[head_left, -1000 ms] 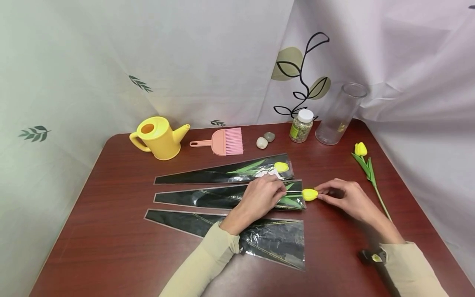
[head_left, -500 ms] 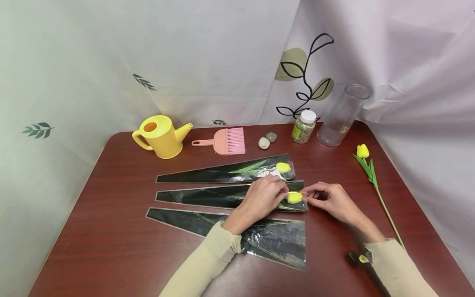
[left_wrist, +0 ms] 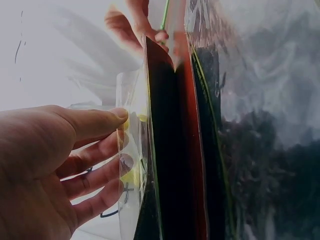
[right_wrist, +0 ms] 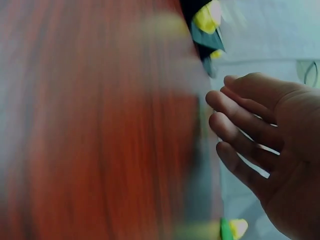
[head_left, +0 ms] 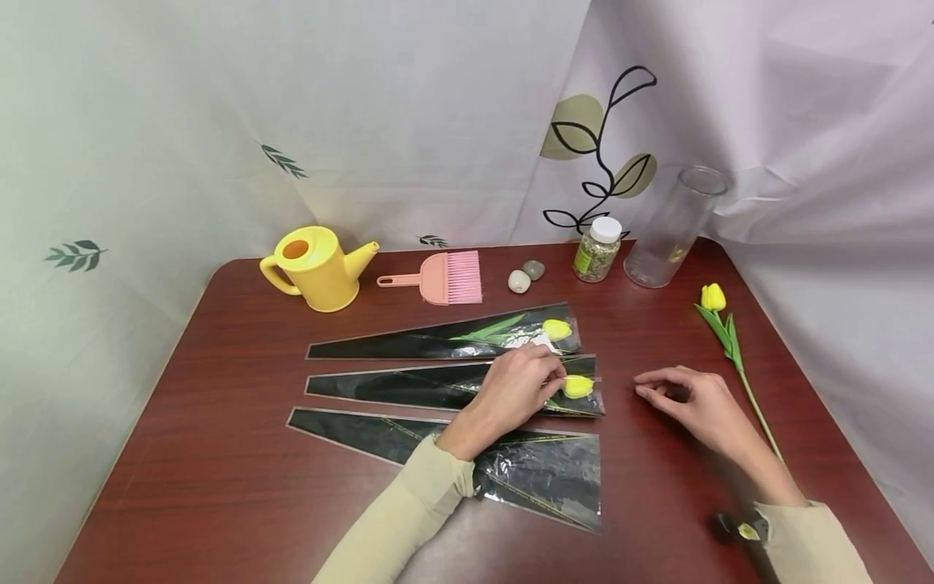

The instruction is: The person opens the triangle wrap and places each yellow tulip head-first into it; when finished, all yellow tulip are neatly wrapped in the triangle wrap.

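Observation:
Three black-and-clear flower sleeves lie side by side on the red-brown table [head_left: 233,422]. The far sleeve [head_left: 438,339] holds a yellow tulip [head_left: 557,328]. My left hand [head_left: 527,381] rests on the mouth of the middle sleeve [head_left: 409,385] and pinches its clear film, beside a yellow tulip bud [head_left: 578,387] lying inside. In the left wrist view my left hand [left_wrist: 75,160] has thumb and fingers on the film edge [left_wrist: 125,150]. The near sleeve [head_left: 540,474] looks empty. My right hand [head_left: 682,396] hovers relaxed and empty, next to a loose yellow tulip [head_left: 713,297]. The right hand's fingers [right_wrist: 245,125] hold nothing.
Along the back stand a yellow watering can [head_left: 314,268], a pink brush [head_left: 445,277], two stones [head_left: 520,281], a small jar [head_left: 597,249] and a tall glass vase [head_left: 673,227]. Curtains hang close behind and to the right of the table.
The right hand pushed the yellow tulip bud left into the middle sleeve, let it go and drew back to the right. The left hand stayed on the sleeve mouth.

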